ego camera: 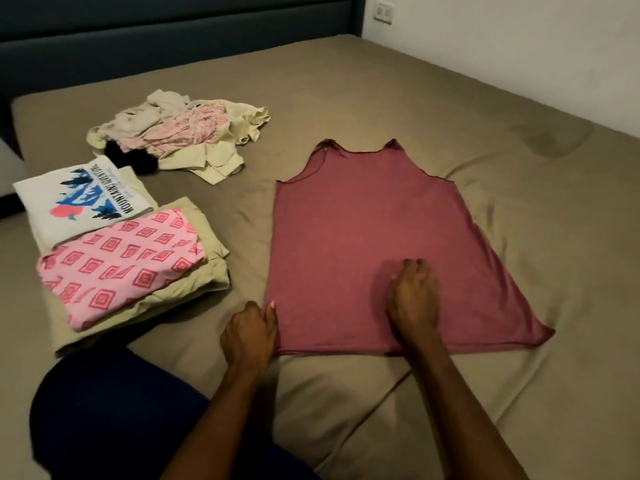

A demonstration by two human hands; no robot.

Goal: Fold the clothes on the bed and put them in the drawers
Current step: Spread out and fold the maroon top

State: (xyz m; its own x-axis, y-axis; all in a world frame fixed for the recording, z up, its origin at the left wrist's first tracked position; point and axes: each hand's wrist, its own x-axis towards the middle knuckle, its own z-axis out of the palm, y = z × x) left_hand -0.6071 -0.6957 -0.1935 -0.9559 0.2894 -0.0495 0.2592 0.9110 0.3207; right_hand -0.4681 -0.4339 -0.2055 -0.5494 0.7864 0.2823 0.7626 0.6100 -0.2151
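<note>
Centrally, a maroon tank top [363, 244] lies flat on the bed [450, 98]; the left hand [247, 336] pinches its lower-left corner, and the right hand [414, 296], fingers curled, presses its lower middle. At left, a folded white shirt [81, 199] reads "MOUNTAIN ADVENTURE".

One bed [450, 98] carries one spread maroon tank top [363, 237], three folded garments [114, 258], one heap of unfolded clothes [180, 140], and two hands [414, 299]
</note>
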